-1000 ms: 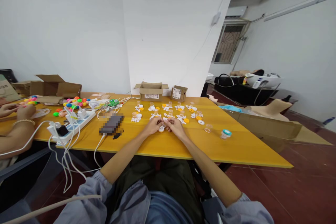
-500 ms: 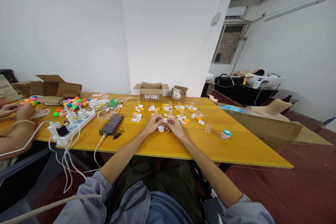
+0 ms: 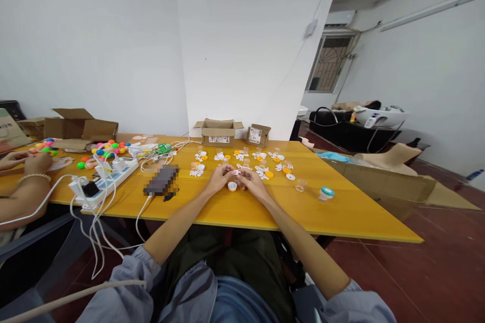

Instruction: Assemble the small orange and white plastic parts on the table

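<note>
My left hand and my right hand meet near the table's front middle, fingers closed. Between their fingertips is a small white plastic piece, pinched from both sides; its exact shape is too small to make out. Just below the fingers stands a small white round cap or cup on the table. Past my hands lie groups of white cut-out pieces, orange rings and small clear cups. To the right are a clear cup and a clear jar with a teal lid.
Two cardboard boxes, an open one and a smaller one, stand at the table's back. Left are a dark pixelated device, a power strip with cables and colourful balls. Another person's hands work at far left.
The white piece between my fingertips has turned slightly and shows more of its face. My hands stay in nearly the same place. The other person's hand at far left has shifted slightly.
</note>
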A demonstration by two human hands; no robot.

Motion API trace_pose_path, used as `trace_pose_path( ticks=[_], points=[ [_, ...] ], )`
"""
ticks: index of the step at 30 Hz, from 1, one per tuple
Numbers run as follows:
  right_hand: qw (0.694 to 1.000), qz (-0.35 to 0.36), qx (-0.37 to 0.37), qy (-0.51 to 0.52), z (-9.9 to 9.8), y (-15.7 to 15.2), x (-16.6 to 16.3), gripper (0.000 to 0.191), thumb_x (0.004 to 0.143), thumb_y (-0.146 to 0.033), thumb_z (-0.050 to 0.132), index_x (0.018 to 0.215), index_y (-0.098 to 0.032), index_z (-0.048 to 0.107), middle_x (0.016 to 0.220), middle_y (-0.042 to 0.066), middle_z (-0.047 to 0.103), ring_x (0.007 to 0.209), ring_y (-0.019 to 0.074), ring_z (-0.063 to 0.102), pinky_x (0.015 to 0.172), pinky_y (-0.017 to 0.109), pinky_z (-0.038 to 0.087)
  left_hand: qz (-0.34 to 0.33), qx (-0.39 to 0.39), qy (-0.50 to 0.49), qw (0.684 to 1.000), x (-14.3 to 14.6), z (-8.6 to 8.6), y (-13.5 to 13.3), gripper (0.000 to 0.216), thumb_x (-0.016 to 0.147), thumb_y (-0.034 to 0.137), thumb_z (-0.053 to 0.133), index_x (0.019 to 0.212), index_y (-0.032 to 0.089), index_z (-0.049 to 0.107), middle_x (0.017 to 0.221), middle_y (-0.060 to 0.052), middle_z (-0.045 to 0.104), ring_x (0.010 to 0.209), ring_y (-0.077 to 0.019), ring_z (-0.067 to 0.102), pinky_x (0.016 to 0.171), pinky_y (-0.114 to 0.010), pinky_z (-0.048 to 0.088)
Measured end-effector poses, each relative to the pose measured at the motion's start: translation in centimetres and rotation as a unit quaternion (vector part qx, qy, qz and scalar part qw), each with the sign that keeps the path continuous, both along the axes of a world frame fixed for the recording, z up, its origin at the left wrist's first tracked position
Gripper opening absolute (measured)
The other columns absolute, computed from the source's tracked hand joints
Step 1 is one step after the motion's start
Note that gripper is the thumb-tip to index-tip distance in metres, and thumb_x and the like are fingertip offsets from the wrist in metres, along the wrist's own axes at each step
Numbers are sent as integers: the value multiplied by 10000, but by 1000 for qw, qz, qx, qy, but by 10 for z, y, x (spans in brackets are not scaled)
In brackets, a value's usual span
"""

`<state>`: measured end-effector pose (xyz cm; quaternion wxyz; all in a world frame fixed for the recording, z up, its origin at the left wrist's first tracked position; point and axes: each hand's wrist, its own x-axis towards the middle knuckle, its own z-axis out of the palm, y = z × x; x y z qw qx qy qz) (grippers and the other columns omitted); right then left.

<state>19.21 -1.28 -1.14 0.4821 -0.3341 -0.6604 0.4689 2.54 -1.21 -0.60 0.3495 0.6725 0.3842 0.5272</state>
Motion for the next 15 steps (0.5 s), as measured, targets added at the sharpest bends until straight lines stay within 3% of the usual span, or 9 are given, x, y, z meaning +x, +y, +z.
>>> trace_pose_path(
  ticks=[8,15],
  points=[
    [1000,-6,17,-11,2,1,1,389,717,-587,662,734,-199,679,616,3,650,498,130,571,407,228,456,-17,-9,13,1000,2,3,-4,186,797,344,722,848,173,670,814,-25,694,808,-164,647,815,-303,521],
    [999,-34,-1,23,-1,3,0,351,693,-559,694,747,-219,626,583,-7,646,514,153,609,438,249,483,-53,-31,16,998,2,6,-8,280,725,389,795,865,170,692,797,-31,706,782,-175,662,788,-313,531]
  ],
)
